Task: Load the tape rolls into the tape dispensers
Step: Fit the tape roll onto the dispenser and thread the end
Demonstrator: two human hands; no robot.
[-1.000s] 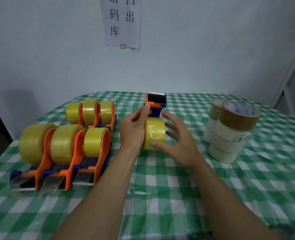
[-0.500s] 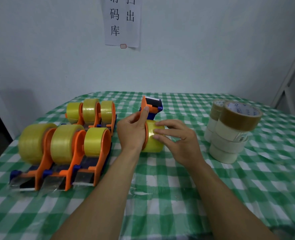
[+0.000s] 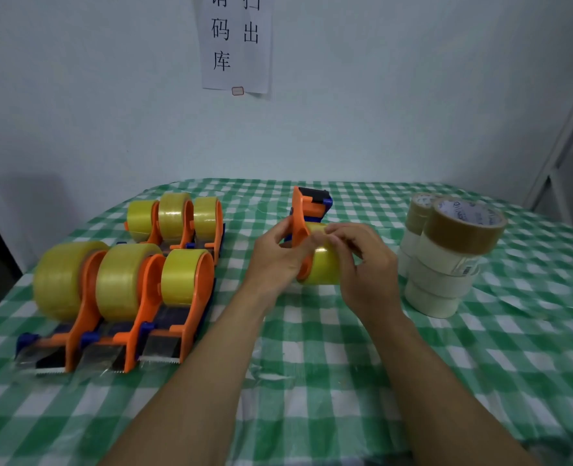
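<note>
Head view shows us six loaded dispensers (image 3: 144, 297) in two rows at left. Our left hand (image 3: 275, 257) grips the orange frame of a seventh dispenser (image 3: 300, 216), its yellow roll (image 3: 322, 269) already seated. Our right hand (image 3: 367, 267) curls over that roll, fingertips pinching at its top, likely freeing the tape end. Stacked spare rolls (image 3: 446, 257) wait at right; we see no empty dispenser

Both hands are up over the checked table (image 3: 312, 364). The left hand (image 3: 275, 253) grips the orange dispenser (image 3: 300, 213), tilted with its blue end pointing away. The right hand (image 3: 362, 264) has its fingers curled over the yellow roll (image 3: 325, 267) seated on it. Off to the left sit two rows of loaded dispensers (image 3: 117, 297). To the right is a stack (image 3: 446, 260) of white and brown rolls. A paper sign (image 3: 236, 42) hangs on the wall.
</note>
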